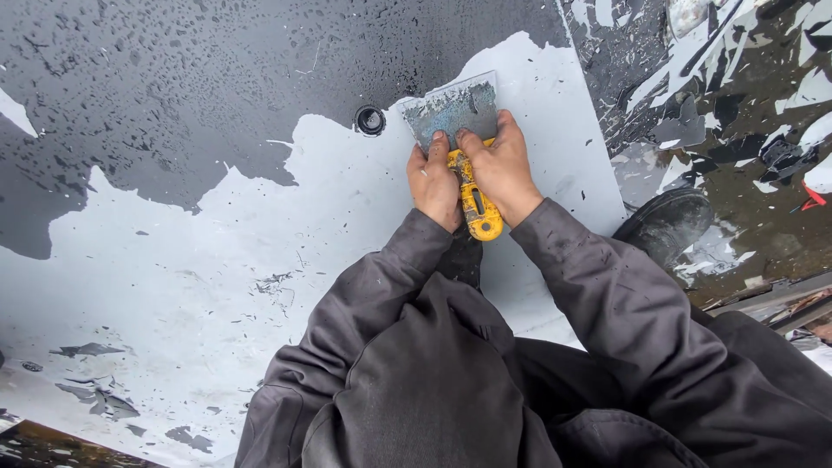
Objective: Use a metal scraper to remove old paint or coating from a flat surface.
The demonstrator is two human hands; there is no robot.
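The left hand point(434, 181) and the right hand point(501, 166) are both closed on a wide steel-bladed scraper with a yellow plastic handle point(459, 130). The two sit side by side, with a fingertip of each pressed onto the back of the blade and the handle running down between the palms. The scraper's blade lies flat against a large pale grey panel with patches of dark, wet coating point(217, 277); its front edge points away from the person, towards the border where the dark coating begins. Just to the left of the scraper, a small round black hole with a metal rim point(370, 120) is set in the panel. Dark grey jacket sleeves point(598, 286) run from the scraper back to the person. To the right of the scraper, beyond the panel's edge, a black work boot point(667, 224) stands on ground strewn with dark and pale peeled scraps point(737, 104).
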